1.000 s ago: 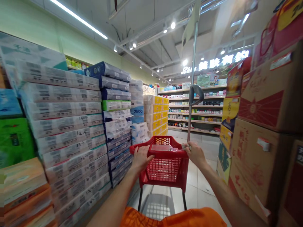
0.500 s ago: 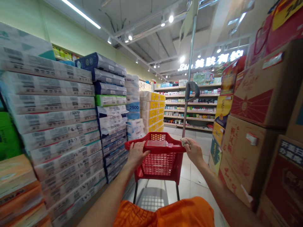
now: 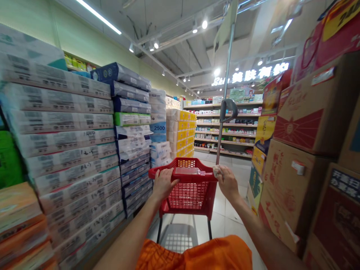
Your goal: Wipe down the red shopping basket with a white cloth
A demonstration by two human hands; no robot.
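Observation:
A red plastic shopping cart [image 3: 184, 197] stands in front of me, its basket seen through the mesh back. My left hand [image 3: 163, 184] is closed over the left part of the cart's red handle [image 3: 197, 177], thumb pointing inward. At the handle's right end, my right hand [image 3: 228, 183] pinches a crumpled whitish cloth [image 3: 216, 171], possibly a tissue, against the red plastic. Its fingertips are partly hidden. A metal pole [image 3: 225, 88] with a grey hook-shaped grip [image 3: 228, 109] rises from just behind that hand.
Tall stacks of wrapped paper packs [image 3: 75, 142] line the left side. Cardboard cartons [image 3: 295, 183] are piled close on the right. Yellow-ended packs [image 3: 188, 129] stand farther ahead, before shelves [image 3: 239, 133] of small goods. Pale floor tiles [image 3: 225, 217] run between.
The cloth and my right hand have shifted slightly left along the handle's end. My left hand keeps its place on the handle. The surroundings are nearly the same.

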